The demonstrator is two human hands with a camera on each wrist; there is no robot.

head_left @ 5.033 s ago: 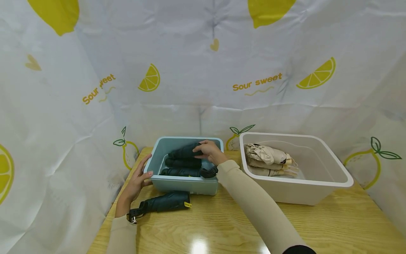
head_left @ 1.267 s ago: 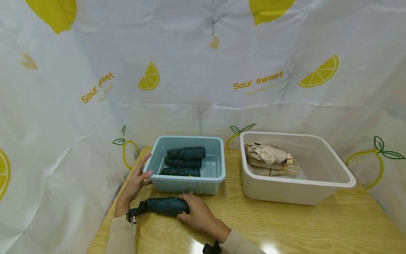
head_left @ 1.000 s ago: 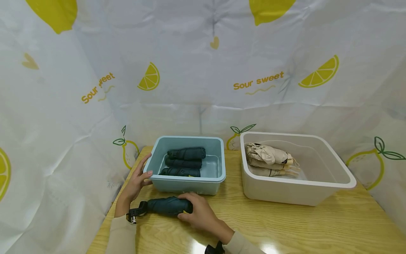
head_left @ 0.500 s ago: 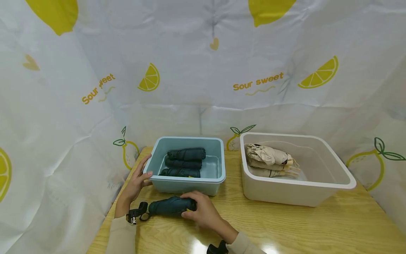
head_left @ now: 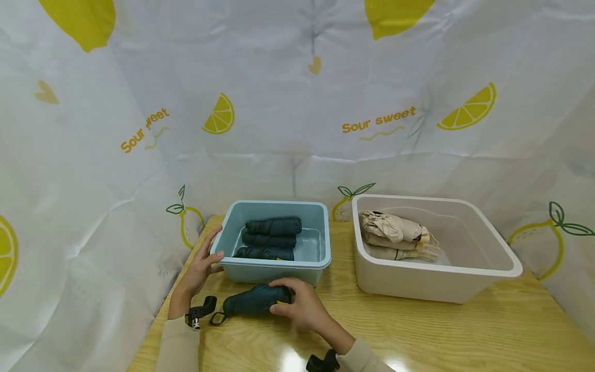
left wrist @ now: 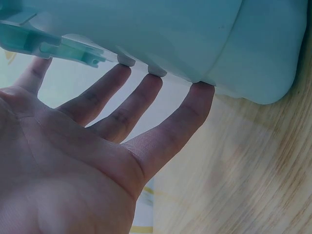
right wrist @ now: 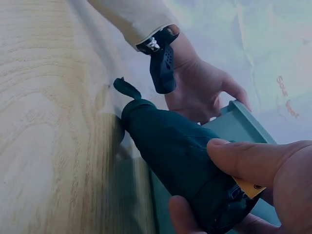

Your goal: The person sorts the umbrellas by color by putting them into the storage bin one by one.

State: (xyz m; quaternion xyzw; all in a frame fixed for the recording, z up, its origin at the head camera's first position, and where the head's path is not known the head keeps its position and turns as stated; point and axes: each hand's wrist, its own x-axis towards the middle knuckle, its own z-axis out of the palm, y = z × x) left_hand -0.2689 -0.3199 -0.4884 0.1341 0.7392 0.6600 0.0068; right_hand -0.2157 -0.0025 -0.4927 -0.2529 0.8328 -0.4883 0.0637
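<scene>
My right hand (head_left: 304,305) grips the right end of a dark green folded umbrella (head_left: 251,301) in front of the blue bin (head_left: 274,271). In the right wrist view the thumb (right wrist: 248,158) presses on this umbrella (right wrist: 170,141) beside a yellow tag; its strap loop sticks out at the far end. Whether it touches the table cannot be told. My left hand (head_left: 199,266) rests on the bin's left side, its spread fingers (left wrist: 170,129) nearly straight against the wall. Several dark folded umbrellas (head_left: 273,226) lie side by side inside the bin.
A larger white bin (head_left: 432,281) stands to the right, holding several beige folded umbrellas (head_left: 395,227) at its left end. Both bins are on a wooden table (head_left: 418,330), with a lemon-print sheet (head_left: 279,170) hanging behind and at the sides.
Earlier my right hand was on an umbrella inside the blue bin. It came down to the umbrella in front, which has since slid slightly right in its grip. My left hand stayed put.
</scene>
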